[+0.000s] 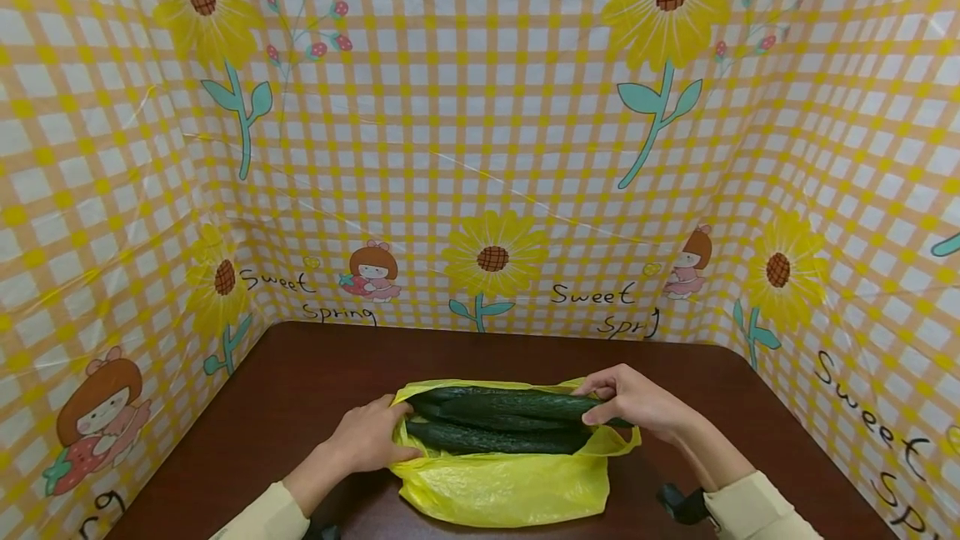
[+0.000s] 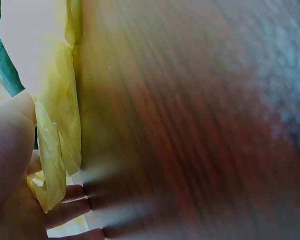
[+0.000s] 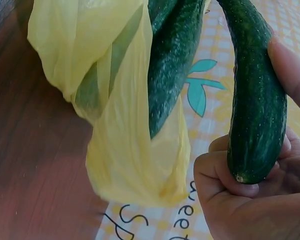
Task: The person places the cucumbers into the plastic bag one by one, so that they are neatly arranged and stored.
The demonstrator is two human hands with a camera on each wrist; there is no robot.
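A yellow plastic bag (image 1: 510, 490) lies on the table with its mouth open upward, and several dark green cucumbers (image 1: 502, 441) rest lengthwise in it. At the bag's right end my right hand (image 1: 641, 405) grips the end of one cucumber (image 3: 257, 100), thumb on one side and curled fingers on the other. In the right wrist view that cucumber stands apart from the others. My left hand (image 1: 369, 437) holds the bag's left end, with the thumb at the near rim. Folds of the bag (image 2: 52, 160) lie between thumb and fingers in the left wrist view.
The dark brown wooden table (image 1: 315, 382) reaches back to an upright checked cloth (image 1: 480, 148) printed with sunflowers, which also encloses the left and right sides. A small black object (image 1: 682, 504) is by the right wrist.
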